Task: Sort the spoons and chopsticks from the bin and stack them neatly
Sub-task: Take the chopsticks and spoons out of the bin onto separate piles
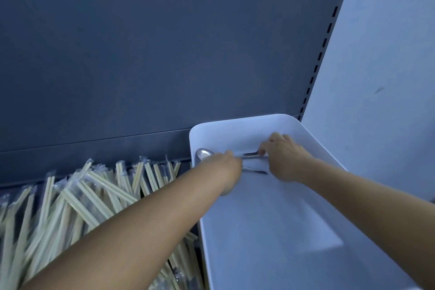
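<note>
A white plastic bin [235, 125] stands on the shelf at the right. Inside it, near its far left wall, lies a metal spoon [204, 154] with its bowl to the left and its handle running right. My left hand [226, 165] reaches over the bin's left rim and covers the middle of the spoon, fingers curled over it. My right hand [286, 158] pinches the handle end of the spoon [250, 154]. A heap of wrapped wooden chopsticks [82, 198] lies on the shelf left of the bin.
The dark grey back panel of the shelf [164, 54] rises behind everything. A slotted upright [329, 30] and a pale wall [381, 66] close off the right side. The bin's floor [270, 231] slopes toward me.
</note>
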